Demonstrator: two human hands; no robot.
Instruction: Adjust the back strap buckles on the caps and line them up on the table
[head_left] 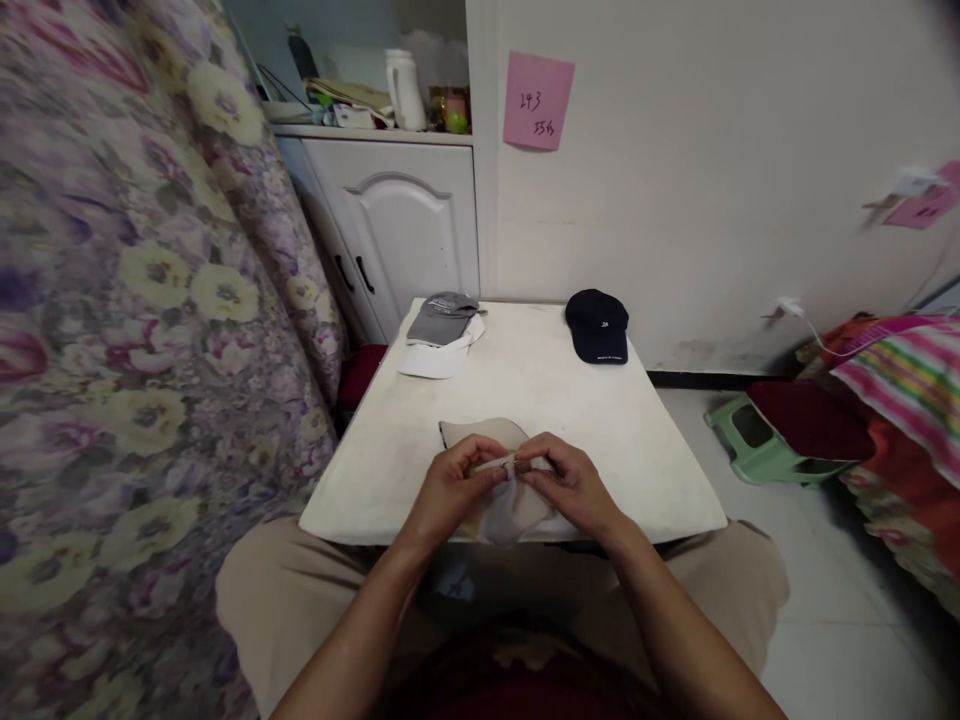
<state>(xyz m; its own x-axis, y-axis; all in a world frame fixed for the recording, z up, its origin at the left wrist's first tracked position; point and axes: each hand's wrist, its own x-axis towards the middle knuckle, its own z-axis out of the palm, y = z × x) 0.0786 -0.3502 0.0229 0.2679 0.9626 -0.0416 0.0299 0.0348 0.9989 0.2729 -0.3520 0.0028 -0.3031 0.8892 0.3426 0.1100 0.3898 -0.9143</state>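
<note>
A beige baseball cap [484, 432] lies at the near edge of the white table, its brim pointing away from me. My left hand [461, 480] pinches the cap's back strap from the left. From the right, my right hand [566, 480] pinches the same strap, and the fingertips of both hands almost meet at a small fastening. My fingers partly hide the strap and the fastening. The cap's pale crown [510, 515] hangs below my hands toward the table's front edge.
A grey cap [442, 322] rests on a white cap [433, 361] at the table's back left. At its back right sits a navy cap [598, 328]. A flowered curtain [150, 350] hangs along the left; a green stool [742, 440] stands on the right.
</note>
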